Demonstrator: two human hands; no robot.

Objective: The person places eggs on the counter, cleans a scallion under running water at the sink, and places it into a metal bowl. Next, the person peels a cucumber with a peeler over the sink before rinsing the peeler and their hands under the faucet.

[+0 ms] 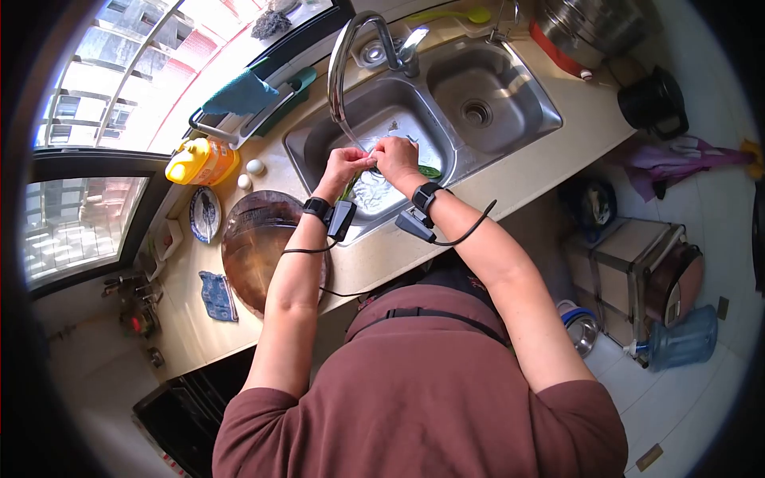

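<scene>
Pinched closed, fingertip to fingertip, with left hand point(344, 167) and right hand point(397, 162), apparently on a slender, glossy green vegetable point(430, 171); cannot tell exactly where, being mostly hidden. Held over the left-hand basin point(317, 142) of stainless steel, below the curved chrome tap point(336, 76). Showing at both sides: slanting back alongside the left wrist, and jutting crosswise beyond the right hand, nearer to that one.

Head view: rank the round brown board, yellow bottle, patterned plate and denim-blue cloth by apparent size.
1. Round brown board
2. Yellow bottle
3. Patterned plate and denim-blue cloth: too alike to rank
</scene>
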